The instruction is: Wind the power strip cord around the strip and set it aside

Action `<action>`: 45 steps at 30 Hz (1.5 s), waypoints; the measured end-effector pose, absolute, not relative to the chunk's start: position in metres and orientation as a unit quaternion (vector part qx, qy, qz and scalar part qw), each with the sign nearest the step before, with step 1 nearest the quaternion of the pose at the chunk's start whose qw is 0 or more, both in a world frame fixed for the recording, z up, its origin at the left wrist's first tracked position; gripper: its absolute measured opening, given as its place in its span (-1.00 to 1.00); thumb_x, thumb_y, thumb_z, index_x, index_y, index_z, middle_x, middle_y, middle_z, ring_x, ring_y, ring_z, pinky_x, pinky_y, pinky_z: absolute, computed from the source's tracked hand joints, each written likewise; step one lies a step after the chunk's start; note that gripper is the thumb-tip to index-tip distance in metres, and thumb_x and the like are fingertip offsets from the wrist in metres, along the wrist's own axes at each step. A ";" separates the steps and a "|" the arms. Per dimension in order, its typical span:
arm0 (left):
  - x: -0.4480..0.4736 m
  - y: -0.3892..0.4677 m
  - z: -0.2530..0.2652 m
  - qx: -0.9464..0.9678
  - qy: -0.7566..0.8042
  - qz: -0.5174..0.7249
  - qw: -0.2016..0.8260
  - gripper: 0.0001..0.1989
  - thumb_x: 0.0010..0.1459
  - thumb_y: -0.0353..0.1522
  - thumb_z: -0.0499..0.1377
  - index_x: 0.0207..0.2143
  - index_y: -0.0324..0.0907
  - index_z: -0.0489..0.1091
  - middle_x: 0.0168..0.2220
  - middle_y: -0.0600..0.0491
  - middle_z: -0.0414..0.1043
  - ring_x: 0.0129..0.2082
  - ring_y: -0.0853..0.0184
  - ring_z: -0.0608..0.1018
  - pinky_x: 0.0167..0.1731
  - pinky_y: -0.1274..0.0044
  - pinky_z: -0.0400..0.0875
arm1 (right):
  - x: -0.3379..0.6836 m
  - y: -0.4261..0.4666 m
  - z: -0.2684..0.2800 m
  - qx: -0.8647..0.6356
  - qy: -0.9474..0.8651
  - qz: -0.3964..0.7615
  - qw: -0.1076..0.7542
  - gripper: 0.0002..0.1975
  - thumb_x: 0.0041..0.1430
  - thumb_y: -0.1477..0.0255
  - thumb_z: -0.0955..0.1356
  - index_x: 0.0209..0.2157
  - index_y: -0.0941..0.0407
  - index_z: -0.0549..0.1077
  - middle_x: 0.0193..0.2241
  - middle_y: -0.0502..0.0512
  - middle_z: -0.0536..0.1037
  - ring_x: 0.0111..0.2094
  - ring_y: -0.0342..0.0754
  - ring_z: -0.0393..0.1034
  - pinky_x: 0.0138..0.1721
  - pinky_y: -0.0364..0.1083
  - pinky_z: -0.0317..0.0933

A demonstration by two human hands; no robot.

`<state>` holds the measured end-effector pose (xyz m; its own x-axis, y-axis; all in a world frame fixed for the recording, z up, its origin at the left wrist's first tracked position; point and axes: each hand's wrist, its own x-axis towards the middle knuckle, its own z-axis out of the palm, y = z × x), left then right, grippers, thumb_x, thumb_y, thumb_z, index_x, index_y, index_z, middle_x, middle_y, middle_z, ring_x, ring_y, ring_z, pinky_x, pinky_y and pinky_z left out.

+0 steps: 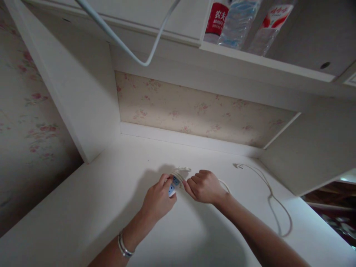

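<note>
Overhead, in the head view, a bottle with a red label [217, 19] stands on the shelf [267, 61], the label reading "农夫" with what looks like "NONGFU" beneath, partly cut off. Next to it is a bottle with a plain clear wall [239, 26], then one with a red-and-white label [275, 17] whose characters are too blurred to read surely. A pale blue bar [144, 63] hangs across the cabinet front. Below, over the white worktop [69, 215], the left hand [159, 198] grips a power strip [171, 190] with blue socket faces, covering part of it. White cord [178, 175] is wound round the strip; the right hand [204, 186] is closed on it. Farther right, a loose length of cable [272, 193] curves near the side panel [300, 159].
</note>
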<state>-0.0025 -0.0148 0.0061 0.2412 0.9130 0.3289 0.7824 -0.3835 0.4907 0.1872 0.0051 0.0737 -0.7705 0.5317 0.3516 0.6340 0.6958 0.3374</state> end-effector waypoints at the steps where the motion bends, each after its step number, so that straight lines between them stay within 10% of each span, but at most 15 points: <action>1: -0.002 -0.016 0.006 0.786 0.536 0.286 0.115 -0.62 0.03 -0.41 0.16 -0.05 -0.04 0.30 -0.02 0.04 0.34 -0.21 0.27 0.54 -0.20 0.46 0.46 | 0.184 0.008 0.076 -0.304 -0.919 -0.224 0.115 -0.55 0.33 0.38 0.13 -0.60 0.15 0.39 -0.68 0.05 0.44 -0.64 -0.19 0.23 -0.49 -0.07 -0.18; 28: -0.012 -0.036 0.023 0.859 0.237 0.359 0.278 -0.58 -0.14 -0.41 0.26 -0.13 -0.09 0.45 -0.07 0.00 0.37 -0.16 0.32 0.51 -0.14 0.53 0.44 | 0.176 0.070 0.050 -0.486 -0.874 -0.001 -0.006 -0.32 0.38 0.18 -0.07 -0.46 0.09 0.52 -0.54 0.09 0.56 -0.45 -0.10 0.44 -0.40 -0.15 0.05; 36: -0.017 -0.025 0.024 0.784 0.342 0.475 0.207 -0.65 -0.03 -0.42 0.23 -0.12 -0.10 0.42 -0.05 -0.02 0.34 -0.09 0.30 0.48 -0.07 0.49 0.44 | 0.196 0.042 0.013 -0.530 -0.845 0.039 -0.059 -0.55 0.32 0.22 0.09 -0.22 0.10 0.53 -0.36 0.18 0.60 -0.40 0.04 0.46 -0.42 -0.08 0.16; 45: -0.023 -0.004 0.013 0.726 0.566 0.381 0.082 -0.77 0.08 -0.36 0.16 -0.15 -0.07 0.40 -0.06 0.05 0.31 -0.29 0.39 0.53 -0.32 0.57 0.44 | 0.202 -0.011 0.023 -0.498 -0.860 -0.114 -0.010 -0.49 0.38 0.28 0.03 -0.46 0.10 0.45 -0.55 0.08 0.56 -0.58 -0.10 0.41 -0.51 -0.12 -0.07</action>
